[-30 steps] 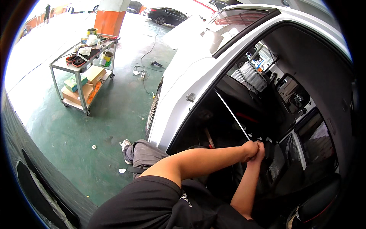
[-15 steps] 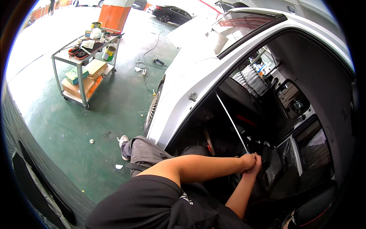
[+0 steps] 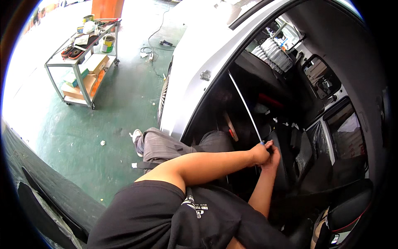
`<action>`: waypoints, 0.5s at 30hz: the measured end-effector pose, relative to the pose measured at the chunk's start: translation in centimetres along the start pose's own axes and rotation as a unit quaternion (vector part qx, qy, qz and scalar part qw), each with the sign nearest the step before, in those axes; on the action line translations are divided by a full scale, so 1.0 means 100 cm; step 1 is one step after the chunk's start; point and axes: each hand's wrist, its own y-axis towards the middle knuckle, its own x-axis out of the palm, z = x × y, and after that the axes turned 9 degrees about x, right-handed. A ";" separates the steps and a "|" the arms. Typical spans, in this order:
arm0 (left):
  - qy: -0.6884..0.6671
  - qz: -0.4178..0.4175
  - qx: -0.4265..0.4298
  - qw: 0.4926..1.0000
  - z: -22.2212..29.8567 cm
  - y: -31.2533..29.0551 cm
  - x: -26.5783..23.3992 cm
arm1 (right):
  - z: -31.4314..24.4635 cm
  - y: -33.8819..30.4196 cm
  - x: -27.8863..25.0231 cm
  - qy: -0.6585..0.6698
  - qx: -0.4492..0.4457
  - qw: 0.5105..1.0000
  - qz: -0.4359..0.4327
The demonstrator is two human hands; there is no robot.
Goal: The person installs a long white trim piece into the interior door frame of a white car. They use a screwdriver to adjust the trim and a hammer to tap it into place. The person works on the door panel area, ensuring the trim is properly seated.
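A long thin metal rod with a blue part near its handle slants away from me inside the open doorway of a white car. My left hand is closed around its near end. Right against it, my right hand has its fingers curled at the same handle, partly hidden by the left hand. The rod's far tip lies near the dark inner edge of the door opening. Below it, a flat brown piece with a red part stands by my knee.
A metal cart with cans, tools and boxes stands at the left. A power tool and its cable lie on the green floor. Plastic sheeting covers something at the lower left. The car seat is at the lower right.
My view has shifted, so the cart and car sit differently in it. Both hands remain together at the rod's handle; the right fingers look a little more raised and loosened.
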 end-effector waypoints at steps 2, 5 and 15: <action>-0.131 0.034 -0.061 0.989 -0.008 -0.008 0.005 | 0.004 0.007 -0.012 0.035 0.025 0.999 0.003; -0.189 0.085 -0.105 0.973 -0.023 -0.018 0.010 | 0.018 0.021 -0.026 0.039 0.055 0.998 0.007; -0.359 0.182 -0.154 0.902 -0.008 -0.047 0.001 | 0.036 0.015 -0.010 -0.043 -0.023 0.989 0.142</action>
